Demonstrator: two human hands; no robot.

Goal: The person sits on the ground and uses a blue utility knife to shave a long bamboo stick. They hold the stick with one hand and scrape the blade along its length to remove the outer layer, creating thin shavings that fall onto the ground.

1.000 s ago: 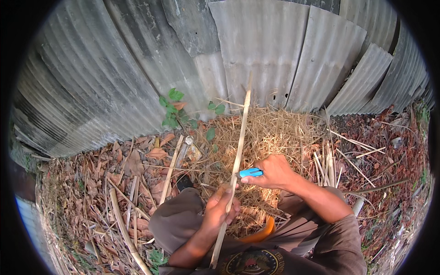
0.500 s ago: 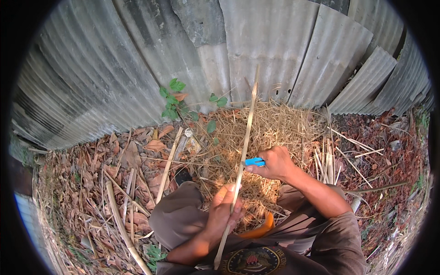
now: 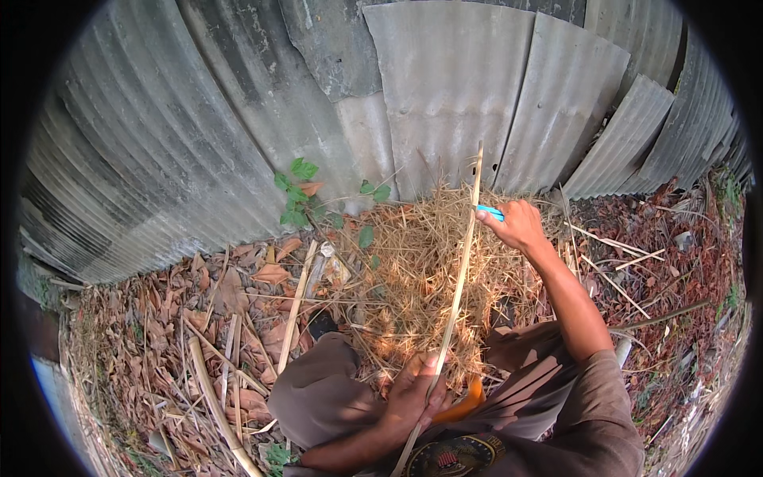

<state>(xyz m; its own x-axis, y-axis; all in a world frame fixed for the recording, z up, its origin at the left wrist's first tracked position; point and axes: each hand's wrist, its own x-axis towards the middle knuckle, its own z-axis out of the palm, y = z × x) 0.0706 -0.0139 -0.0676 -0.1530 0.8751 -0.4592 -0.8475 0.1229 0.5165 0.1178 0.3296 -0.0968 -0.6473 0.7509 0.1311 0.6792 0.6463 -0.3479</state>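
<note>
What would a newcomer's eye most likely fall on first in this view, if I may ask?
Probably the bright blue tool in the right hand, right of centre, at the upper part of a long pale strip. The left hand holds that strip lower down, near the bottom of the picture. Beyond them, grey corrugated sheets fill the top.

We look through 1 fisheye lens, the left of 2 worn on the head, facing down and forward: legs point(image 3: 318, 393) and hands point(image 3: 518, 226) close by, the fence point(image 3: 449, 79) farther off, up top.
</note>
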